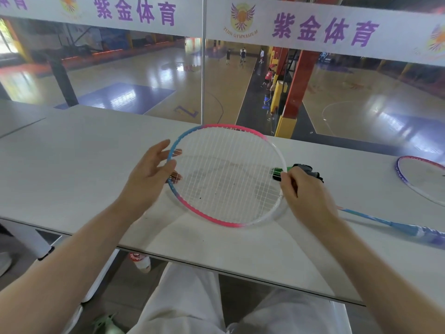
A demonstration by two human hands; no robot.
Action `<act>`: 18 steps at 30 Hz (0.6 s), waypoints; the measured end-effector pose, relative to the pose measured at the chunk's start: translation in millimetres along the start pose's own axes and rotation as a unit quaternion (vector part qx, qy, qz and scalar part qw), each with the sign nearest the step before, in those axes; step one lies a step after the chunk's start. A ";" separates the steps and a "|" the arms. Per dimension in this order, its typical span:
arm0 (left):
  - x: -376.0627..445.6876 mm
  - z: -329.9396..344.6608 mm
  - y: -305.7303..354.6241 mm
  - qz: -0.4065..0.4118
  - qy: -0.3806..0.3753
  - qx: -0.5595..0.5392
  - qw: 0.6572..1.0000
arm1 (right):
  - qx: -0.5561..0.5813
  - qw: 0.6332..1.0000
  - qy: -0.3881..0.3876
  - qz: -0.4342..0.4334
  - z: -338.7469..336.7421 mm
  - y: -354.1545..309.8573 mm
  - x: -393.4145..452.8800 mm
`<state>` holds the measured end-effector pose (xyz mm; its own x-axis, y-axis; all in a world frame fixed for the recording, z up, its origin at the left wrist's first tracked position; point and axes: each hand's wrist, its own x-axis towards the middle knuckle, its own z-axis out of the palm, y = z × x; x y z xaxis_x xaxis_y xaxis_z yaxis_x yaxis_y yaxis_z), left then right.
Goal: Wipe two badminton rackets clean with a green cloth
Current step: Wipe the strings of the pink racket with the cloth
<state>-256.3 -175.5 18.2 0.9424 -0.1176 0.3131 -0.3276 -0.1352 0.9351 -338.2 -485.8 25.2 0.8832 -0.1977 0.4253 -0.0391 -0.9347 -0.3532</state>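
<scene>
- Resting on the white table [84, 169], the pink, blue and white badminton racket [227, 175] lies with its strung head in the middle of the head view and its blue shaft running away to the right of that head.
- The left hand [150, 175] is at the left edge of the racket head, on the blue part of the frame; its fingers [160, 150] are spread, with the thumb crossing the frame and fingertips showing through the strings beneath, so the rim sits between thumb and fingers.
- The right hand [304, 189] is at the right edge of the racket head, on the white part of the frame; its fingers are curled and pinching the green cloth [280, 173] against the rim.
- Only a small piece of the cloth shows, bright green with a dark grey bunch just beyond the racket head on its right side; part of it is seen through the strings.
- Small dark specks show on the strings near the lower middle of the racket head.
- A second racket [423, 179], with a purple and pink rim, lies on the table well to the right of the racket head, cut off by the picture's edge.
- Beyond the racket head, past the table's far edge, a glass pane looks down on a gym floor with distant people.
- Below the racket head, under the table's near edge, are the person's white trousers [192, 304] and a bottle with a red label [140, 261].
</scene>
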 end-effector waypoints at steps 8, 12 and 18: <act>-1.2 15.4 18.4 -0.004 0.041 0.025 0.999 | 0.008 0.999 0.036 -0.033 -5.2 5.2 -0.8; -1.9 16.4 16.8 0.009 0.053 0.042 0.998 | 0.003 0.998 0.038 -0.041 -4.6 8.0 -0.6; -3.5 17.4 18.5 0.036 0.068 0.058 0.995 | 0.067 0.997 -0.001 -0.034 -16.4 10.4 6.8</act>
<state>-266.8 -194.7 31.5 0.9144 0.0018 0.4049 -0.3921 -0.2456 0.8865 -340.3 -501.7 38.1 0.8830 -0.1339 0.4500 0.0836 -0.8983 -0.4314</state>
